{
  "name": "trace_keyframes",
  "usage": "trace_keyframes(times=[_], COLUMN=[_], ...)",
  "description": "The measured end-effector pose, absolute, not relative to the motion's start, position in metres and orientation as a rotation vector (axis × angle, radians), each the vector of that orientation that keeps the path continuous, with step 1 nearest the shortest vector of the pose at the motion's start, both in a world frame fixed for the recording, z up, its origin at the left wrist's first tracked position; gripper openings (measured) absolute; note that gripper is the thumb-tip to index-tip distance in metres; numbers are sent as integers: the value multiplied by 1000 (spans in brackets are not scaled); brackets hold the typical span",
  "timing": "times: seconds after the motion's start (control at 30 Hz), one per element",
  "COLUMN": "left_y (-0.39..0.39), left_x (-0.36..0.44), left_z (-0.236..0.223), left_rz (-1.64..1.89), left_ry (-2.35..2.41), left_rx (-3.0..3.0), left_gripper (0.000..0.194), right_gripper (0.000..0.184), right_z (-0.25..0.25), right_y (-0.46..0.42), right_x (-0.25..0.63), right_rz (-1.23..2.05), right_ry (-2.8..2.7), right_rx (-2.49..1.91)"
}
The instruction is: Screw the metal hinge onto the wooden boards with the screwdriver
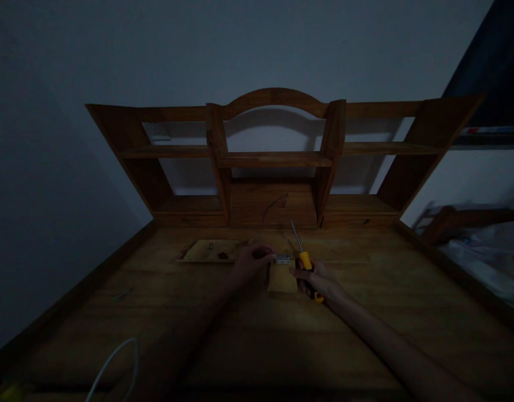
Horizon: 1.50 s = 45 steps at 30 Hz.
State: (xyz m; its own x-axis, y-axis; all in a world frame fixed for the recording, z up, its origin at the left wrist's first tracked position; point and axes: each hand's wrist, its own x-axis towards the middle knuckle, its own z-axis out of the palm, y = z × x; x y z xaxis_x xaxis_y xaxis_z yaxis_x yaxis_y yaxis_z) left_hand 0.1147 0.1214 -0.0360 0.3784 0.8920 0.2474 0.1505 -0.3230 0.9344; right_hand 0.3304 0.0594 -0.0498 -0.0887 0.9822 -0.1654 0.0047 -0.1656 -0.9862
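Note:
In my right hand (317, 279) is a screwdriver (304, 260) with a yellow and black handle, its metal shaft pointing up and away. The fingertips of that hand also reach the right edge of a small light wooden block (282, 278). Along the block's far edge lies a small metal hinge (282, 259). My left hand (257, 258) is at the hinge's left end, thumb and forefinger pinched together; whether they grip the hinge or something tiny is too dark to tell. Behind the left hand lies a flat, rough-edged board (206, 251).
A wooden shelf unit (275, 161) stands at the back of the desk (240, 346) against the wall. A thin metal piece (123, 294) lies at the left. A white cable (114, 357) loops up at the front left. Raised edges run along both sides.

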Motion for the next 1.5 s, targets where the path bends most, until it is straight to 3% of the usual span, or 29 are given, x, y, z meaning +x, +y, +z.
trace_keyframes(times=[0.7, 1.03, 1.5], left_y=[123, 128, 118], left_x=[115, 106, 116], left_z=[-40, -41, -32], left_rz=[1103, 1077, 953], left_ry=[985, 1026, 779], left_rx=[1933, 2110, 2346], left_gripper=[29, 17, 30], right_gripper=[50, 48, 50], right_z=[-47, -46, -44], right_y=[60, 59, 58], right_x=[328, 329, 326], right_rz=[1398, 1415, 1419], right_ry=[-1173, -1188, -1154], right_rx=[-1290, -1248, -1248])
